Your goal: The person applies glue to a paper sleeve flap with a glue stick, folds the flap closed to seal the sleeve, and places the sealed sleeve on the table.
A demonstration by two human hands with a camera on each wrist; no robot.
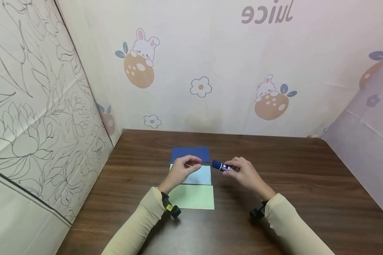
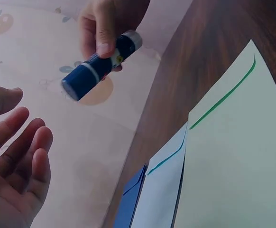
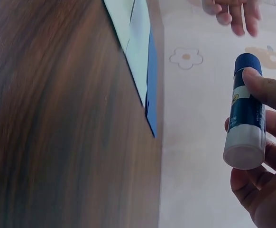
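Note:
My right hand (image 1: 244, 173) grips a glue stick (image 3: 244, 111) with a dark blue cap, a printed blue label and a whitish base. The cap is on and points toward the left hand. My left hand (image 1: 184, 169) hovers above the papers with loosely bent fingers, apart from the glue stick and holding nothing. Three rectangular papers lie in a column on the table: a dark blue paper (image 1: 190, 153) farthest away, a light blue paper (image 1: 201, 177) in the middle, and a pale green paper (image 1: 193, 197) nearest. The left wrist view shows a green line near one edge of the green paper.
The dark wood table (image 1: 306, 191) extends on both sides of the papers. A light curtain (image 1: 229, 71) printed with rabbits and flowers hangs behind it. A panel with line-drawn flowers (image 1: 35, 117) borders the left, and more printed fabric (image 1: 370, 117) the right.

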